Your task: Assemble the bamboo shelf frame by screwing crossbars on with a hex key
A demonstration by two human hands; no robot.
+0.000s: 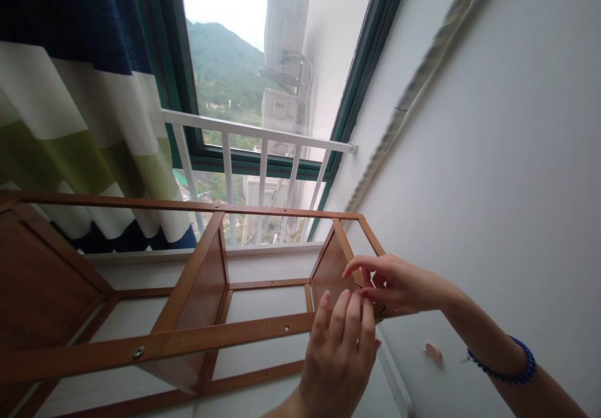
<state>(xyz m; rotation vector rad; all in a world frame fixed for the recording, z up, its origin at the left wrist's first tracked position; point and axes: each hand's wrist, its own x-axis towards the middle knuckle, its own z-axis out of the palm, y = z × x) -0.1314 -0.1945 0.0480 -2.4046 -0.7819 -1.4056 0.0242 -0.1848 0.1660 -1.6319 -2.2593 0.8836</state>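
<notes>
A brown wooden frame (253,331) with upright panels stretches across the lower half of the head view. My left hand (340,349) rests at the right end of its front rail, back of the hand towards me, fingers bent over the wood. Just above and to the right, my right hand (394,283) is at the same corner, its thumb and index finger curled towards each other near the left fingertips. What sits between them is too small to make out. A small dark metal piece shows at the corner below the right hand, partly hidden.
Behind the frame stand a white railing (263,133) and a green-framed window. A striped curtain (94,111) hangs at left. On the right, a white wall (507,174) comes close to the frame, with a wrapped pipe (413,92) along it and a small pink hook (432,352).
</notes>
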